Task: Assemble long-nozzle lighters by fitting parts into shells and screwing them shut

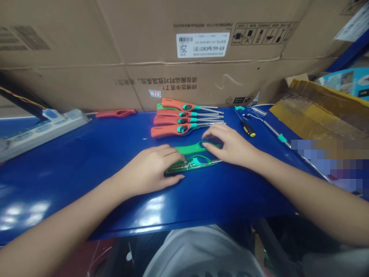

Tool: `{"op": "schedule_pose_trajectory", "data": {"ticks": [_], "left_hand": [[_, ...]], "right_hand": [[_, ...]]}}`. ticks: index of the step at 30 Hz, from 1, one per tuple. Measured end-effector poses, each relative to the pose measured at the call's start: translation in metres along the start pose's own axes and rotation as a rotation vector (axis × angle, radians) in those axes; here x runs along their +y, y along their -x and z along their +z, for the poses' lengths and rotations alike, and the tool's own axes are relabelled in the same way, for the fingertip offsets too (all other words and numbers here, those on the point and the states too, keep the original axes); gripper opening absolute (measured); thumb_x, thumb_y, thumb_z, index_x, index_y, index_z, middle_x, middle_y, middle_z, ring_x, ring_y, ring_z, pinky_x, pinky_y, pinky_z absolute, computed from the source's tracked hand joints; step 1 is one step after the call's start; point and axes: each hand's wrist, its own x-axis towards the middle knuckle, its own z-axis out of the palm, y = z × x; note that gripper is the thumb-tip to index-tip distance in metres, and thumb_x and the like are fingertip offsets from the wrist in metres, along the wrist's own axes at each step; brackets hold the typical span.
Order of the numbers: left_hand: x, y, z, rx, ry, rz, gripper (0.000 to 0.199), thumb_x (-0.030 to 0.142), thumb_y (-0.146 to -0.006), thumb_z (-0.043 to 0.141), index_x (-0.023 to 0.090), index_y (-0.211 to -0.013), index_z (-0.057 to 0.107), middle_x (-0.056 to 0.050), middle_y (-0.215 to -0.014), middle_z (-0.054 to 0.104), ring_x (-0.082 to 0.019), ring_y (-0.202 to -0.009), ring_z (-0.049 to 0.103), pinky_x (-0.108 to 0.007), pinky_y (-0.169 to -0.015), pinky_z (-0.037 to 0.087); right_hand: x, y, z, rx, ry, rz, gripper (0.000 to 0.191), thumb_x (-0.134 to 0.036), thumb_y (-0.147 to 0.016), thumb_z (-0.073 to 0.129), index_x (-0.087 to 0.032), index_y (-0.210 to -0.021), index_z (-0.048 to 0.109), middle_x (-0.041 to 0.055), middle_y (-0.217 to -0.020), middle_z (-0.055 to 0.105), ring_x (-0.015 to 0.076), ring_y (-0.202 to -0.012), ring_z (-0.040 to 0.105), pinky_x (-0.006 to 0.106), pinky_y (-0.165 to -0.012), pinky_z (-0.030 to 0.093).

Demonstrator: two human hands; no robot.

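An opened green gas lighter body [184, 166] lies on the blue table, its inner parts, a teal trigger and thin wire showing. My left hand [151, 169] curls around its left end, thumb on the near side and fingers on the far side. Just beyond it is a matching green shell half [188, 149]. My right hand [230, 145] has its thumb and fingers around the right part of that shell, near the trigger opening. Part of the shell and the metal tube's tip are hidden by this hand.
Several orange-red lighters [170, 130] lie stacked behind my hands. A red shell [115, 113] and a power strip [43, 132] sit left. On the right are a screwdriver [247, 127], a metal rod [271, 130] and a taped carton [319, 109]. A large cardboard sheet [115, 42] stands behind.
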Motion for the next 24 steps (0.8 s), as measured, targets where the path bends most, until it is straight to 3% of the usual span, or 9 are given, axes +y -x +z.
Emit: {"op": "schedule_pose_trajectory", "data": {"ticks": [3, 7, 24], "left_hand": [[0.001, 0.000, 0.003, -0.007, 0.060, -0.029, 0.022, 0.030, -0.095, 0.062, 0.019, -0.114, 0.065, -0.006, -0.105, 0.070, -0.023, -0.097, 0.066, -0.035, -0.085, 0.052], [0.002, -0.001, 0.007, 0.007, 0.122, -0.051, 0.018, 0.030, -0.096, 0.061, 0.020, -0.111, 0.064, -0.006, -0.104, 0.069, -0.023, -0.098, 0.066, -0.034, -0.085, 0.052], [-0.003, -0.006, 0.013, 0.038, 0.293, -0.062, 0.013, 0.025, -0.094, 0.066, 0.021, -0.106, 0.066, -0.005, -0.105, 0.069, -0.023, -0.103, 0.065, -0.036, -0.091, 0.051]], "right_hand": [[-0.014, 0.004, 0.003, -0.098, -0.018, -0.178, 0.017, -0.031, -0.095, 0.063, -0.020, -0.107, 0.066, 0.0085, -0.108, 0.067, 0.0237, -0.104, 0.059, 0.039, -0.092, 0.045], [-0.030, 0.009, 0.013, -0.206, 0.015, -0.257, 0.019, -0.033, -0.100, 0.058, -0.019, -0.111, 0.066, 0.0080, -0.110, 0.067, 0.0223, -0.101, 0.058, 0.039, -0.089, 0.042], [-0.032, 0.009, 0.018, -0.197, 0.024, -0.234, 0.012, -0.026, -0.097, 0.061, -0.016, -0.102, 0.065, 0.0089, -0.108, 0.066, 0.0227, -0.099, 0.059, 0.038, -0.087, 0.044]]}}
